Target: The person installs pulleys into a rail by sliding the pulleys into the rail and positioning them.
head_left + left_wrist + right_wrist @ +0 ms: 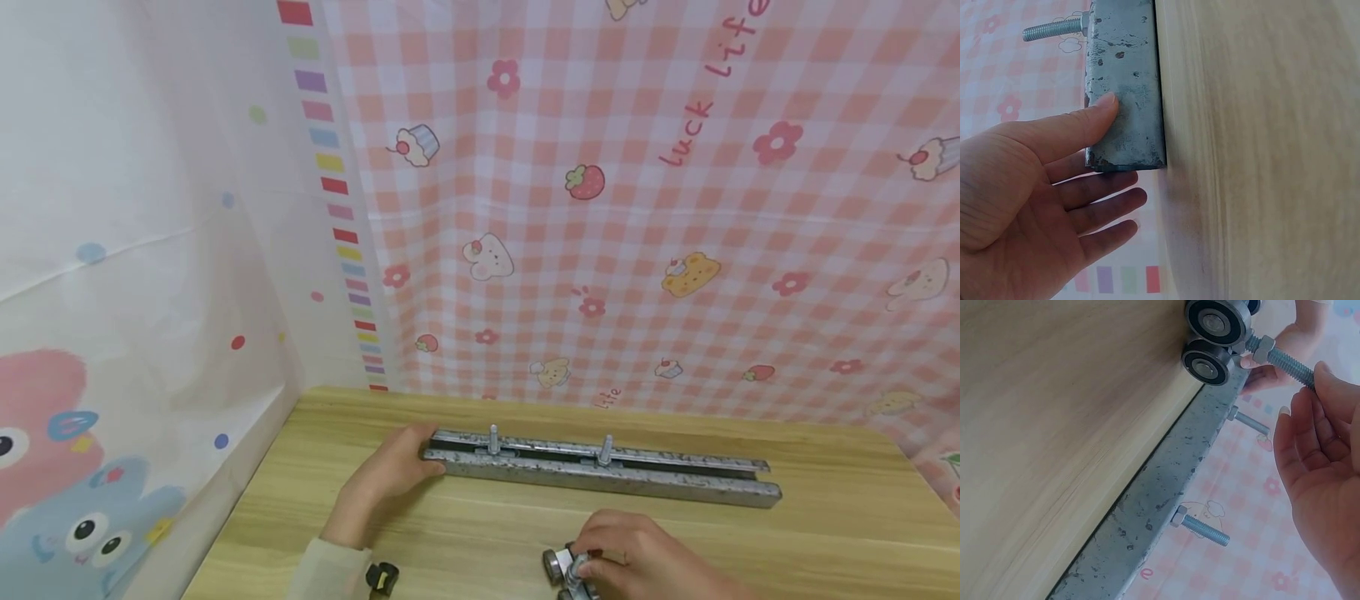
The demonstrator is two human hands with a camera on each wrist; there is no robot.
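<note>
A scuffed grey metal channel rail (637, 482) lies lengthwise on the wooden table, its slot facing up. Two threaded bolts, the left one (493, 439) and the right one (606, 450), stand up out of the slot. At the rail's left end my left hand (393, 465) holds it, thumb on the front wall; in the left wrist view the lower fingers (1107, 210) extend past the rail's end. My right hand (633, 552) pinches the bolt of a roller trolley (553, 567), in front of the rail. The right wrist view shows its black-and-silver wheels (1213, 324) and a nut (1264, 350) on the bolt.
Behind the wooden table (300, 492) hangs a pink checked cloth (540, 233) with cartoon prints. A white printed sheet (135, 275) covers the left side. Next to the left sleeve is a small black object (382, 577), partly cut off from view.
</note>
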